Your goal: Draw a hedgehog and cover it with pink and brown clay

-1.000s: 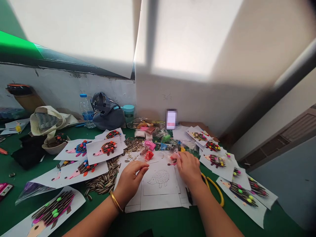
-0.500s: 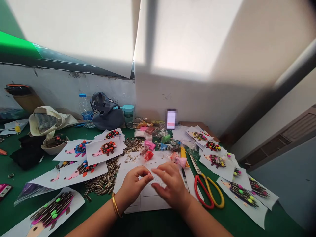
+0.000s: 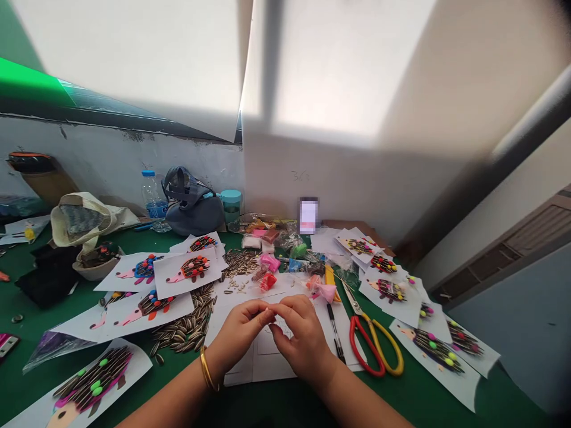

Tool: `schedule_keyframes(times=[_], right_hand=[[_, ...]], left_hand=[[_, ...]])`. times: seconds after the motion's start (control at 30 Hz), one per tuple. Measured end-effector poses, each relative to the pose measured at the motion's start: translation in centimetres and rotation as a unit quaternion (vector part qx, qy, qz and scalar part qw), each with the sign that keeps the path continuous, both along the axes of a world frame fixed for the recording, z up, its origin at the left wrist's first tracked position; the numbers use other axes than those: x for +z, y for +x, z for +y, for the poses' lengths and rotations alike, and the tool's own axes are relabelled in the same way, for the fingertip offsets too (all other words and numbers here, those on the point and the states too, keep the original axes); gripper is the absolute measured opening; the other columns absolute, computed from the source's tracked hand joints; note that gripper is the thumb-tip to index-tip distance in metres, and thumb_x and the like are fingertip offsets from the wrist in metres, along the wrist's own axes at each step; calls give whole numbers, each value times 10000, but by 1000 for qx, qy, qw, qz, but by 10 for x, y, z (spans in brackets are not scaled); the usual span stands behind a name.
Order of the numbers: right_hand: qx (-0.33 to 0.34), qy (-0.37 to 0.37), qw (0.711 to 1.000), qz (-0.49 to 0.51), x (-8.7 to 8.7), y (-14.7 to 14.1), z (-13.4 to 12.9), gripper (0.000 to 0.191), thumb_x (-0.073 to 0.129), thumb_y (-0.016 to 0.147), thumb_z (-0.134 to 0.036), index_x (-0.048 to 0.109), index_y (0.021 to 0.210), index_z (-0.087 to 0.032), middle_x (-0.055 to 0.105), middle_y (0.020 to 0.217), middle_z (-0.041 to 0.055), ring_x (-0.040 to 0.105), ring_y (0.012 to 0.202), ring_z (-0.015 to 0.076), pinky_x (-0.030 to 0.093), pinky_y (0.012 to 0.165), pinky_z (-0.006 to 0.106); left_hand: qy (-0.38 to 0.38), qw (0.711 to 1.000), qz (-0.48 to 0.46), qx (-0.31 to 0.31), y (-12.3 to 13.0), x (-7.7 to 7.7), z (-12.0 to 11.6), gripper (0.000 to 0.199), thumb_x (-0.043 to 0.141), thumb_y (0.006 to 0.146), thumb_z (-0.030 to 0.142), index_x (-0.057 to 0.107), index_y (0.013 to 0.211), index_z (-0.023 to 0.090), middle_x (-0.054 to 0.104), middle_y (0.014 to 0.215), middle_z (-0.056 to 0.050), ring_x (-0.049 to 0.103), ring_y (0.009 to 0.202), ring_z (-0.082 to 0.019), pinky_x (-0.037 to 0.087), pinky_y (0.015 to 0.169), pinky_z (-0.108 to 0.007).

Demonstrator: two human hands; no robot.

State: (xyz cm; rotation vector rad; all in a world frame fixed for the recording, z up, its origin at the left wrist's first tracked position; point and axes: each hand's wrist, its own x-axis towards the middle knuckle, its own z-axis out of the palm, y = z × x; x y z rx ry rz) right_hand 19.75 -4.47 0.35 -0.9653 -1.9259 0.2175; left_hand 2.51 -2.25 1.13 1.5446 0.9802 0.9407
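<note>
Over white paper (image 3: 241, 365) on the green table, my left hand (image 3: 243, 330), with a gold bangle at its wrist, is closed with thumb and index finger pinched. My right hand (image 3: 303, 339) meets it, its curled index finger touching the left fingertips and its thumb a little lower. Whatever lies between the fingertips is too small or hidden to make out. Beyond the hands are a red clay packet (image 3: 268, 282) and a pink clay packet (image 3: 325, 291). A black pen (image 3: 336, 333) and scissors (image 3: 369, 327) with red and yellow handles lie right of my right hand.
Striped sunflower seeds (image 3: 185, 327) are heaped to the left. Hedgehog pictures made with seeds lie on both sides, including a left card (image 3: 187, 273) and a right card (image 3: 439, 351). A phone (image 3: 308, 215), a grey bag (image 3: 195, 205) and a water bottle (image 3: 154, 202) stand against the wall.
My right hand has moved left and its fingers have closed in, so that its fingertips now touch those of my left hand. The left hand keeps its pinch.
</note>
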Motion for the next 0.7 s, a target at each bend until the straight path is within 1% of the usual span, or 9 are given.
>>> schedule_keyframes(times=[0.07, 0.13, 0.2, 0.27, 0.37, 0.47, 0.57, 0.63, 0.7], right_hand=[[16, -9, 1000, 1, -1, 1, 1, 365, 578, 892, -186, 591, 1249, -258, 611, 1046, 70, 546, 966, 232, 443, 828, 401], [33, -16, 999, 7, -2, 3, 1, 354, 566, 920, -233, 588, 1271, -268, 606, 1071, 74, 547, 988, 236, 445, 849, 411], [44, -23, 998, 23, -2, 5, 1, 297, 569, 931, -262, 625, 1223, -275, 610, 1056, 70, 553, 982, 232, 450, 853, 409], [49, -28, 997, 47, -3, 5, 1, 213, 584, 929, -263, 670, 1124, -273, 616, 1015, 61, 562, 958, 222, 459, 838, 395], [48, -28, 995, 81, -4, 4, 0, 105, 625, 908, -252, 686, 994, -257, 620, 955, 50, 571, 918, 208, 470, 804, 371], [45, -32, 995, 89, -4, 4, 0, 67, 660, 888, -250, 678, 953, -251, 622, 939, 43, 570, 902, 201, 467, 794, 364], [59, -36, 995, 78, -4, 5, 1, 122, 646, 901, -289, 680, 1014, -258, 625, 969, 49, 564, 925, 212, 460, 814, 381], [69, -41, 994, 69, -4, 6, 2, 178, 610, 924, -313, 673, 1085, -270, 625, 993, 56, 561, 942, 219, 454, 828, 393], [67, -45, 995, 63, -5, 7, 2, 189, 589, 937, -301, 671, 1106, -281, 627, 992, 55, 561, 938, 217, 451, 827, 393]], left_hand=[[2, 1000, -1, -3, 0, 1, 0, 332, 567, 898, 462, 712, 889, 163, 705, 862, -53, 619, 847, -208, 481, 795, -301], [10, 1000, 8, -25, -1, 0, 0, 358, 529, 921, 467, 706, 871, 160, 695, 843, -48, 614, 853, -205, 473, 807, -300], [12, 999, 13, -51, -1, -2, -1, 390, 507, 929, 482, 699, 841, 155, 684, 827, -44, 604, 839, -199, 465, 798, -295], [4, 998, 13, -68, -1, -3, -1, 409, 518, 916, 504, 696, 812, 150, 675, 802, -40, 591, 797, -187, 460, 763, -285], [-18, 998, 3, -62, -1, -3, 0, 376, 609, 857, 505, 691, 763, 150, 658, 749, -24, 572, 737, -168, 450, 715, -262], [-47, 998, -11, -48, -2, 0, 1, 328, 678, 811, 475, 688, 746, 153, 645, 726, -11, 556, 718, -156, 440, 691, -245], [-61, 997, -13, -43, -2, 3, 0, 331, 670, 819, 477, 700, 763, 152, 652, 734, -16, 555, 722, -156, 439, 688, -244], [-56, 998, -11, -37, -2, 2, 0, 364, 631, 844, 500, 705, 770, 151, 661, 741, -25, 565, 731, -163, 443, 699, -251], [-46, 998, -10, -44, -2, 1, 0, 413, 580, 872, 526, 702, 758, 148, 665, 745, -34, 574, 740, -169, 449, 715, -259]])
